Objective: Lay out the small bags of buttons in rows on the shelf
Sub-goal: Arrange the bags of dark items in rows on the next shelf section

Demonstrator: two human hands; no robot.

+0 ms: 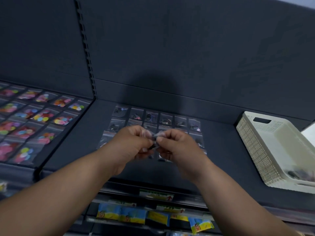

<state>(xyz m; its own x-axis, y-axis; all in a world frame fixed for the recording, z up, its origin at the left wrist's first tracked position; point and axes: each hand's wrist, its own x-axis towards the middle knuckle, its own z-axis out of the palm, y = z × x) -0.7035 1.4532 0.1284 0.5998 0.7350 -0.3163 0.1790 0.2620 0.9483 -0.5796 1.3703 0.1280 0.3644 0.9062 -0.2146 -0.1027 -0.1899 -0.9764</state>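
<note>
**Both hands pinch one small bag above the shelf**

The left hand [131,143] and the right hand [175,145] meet in mid-air, and their curled fingers [147,142] grip a small bag [154,138] of clear plastic from either side. Something dark shows inside it, too blurred to make out. The bag hangs between the two sets of fingertips, above the dark shelf [221,150] and not touching it.

Just beyond and beneath the fingers, bags of dark buttons [166,119] lie flat on the shelf in neat rows. The far rows are in plain view, while the near ones are partly hidden by the hands.

Well off to the left of the fingers, on the neighbouring shelf section, lie rows of bags of bright buttons [42,116] in pink, yellow, blue and green. Well off to the right stands a white perforated basket [265,150], tilted in this view, with a few dark items at its near end. Below the wrists, on a lower level, sit blue and yellow packets [122,213]
</note>
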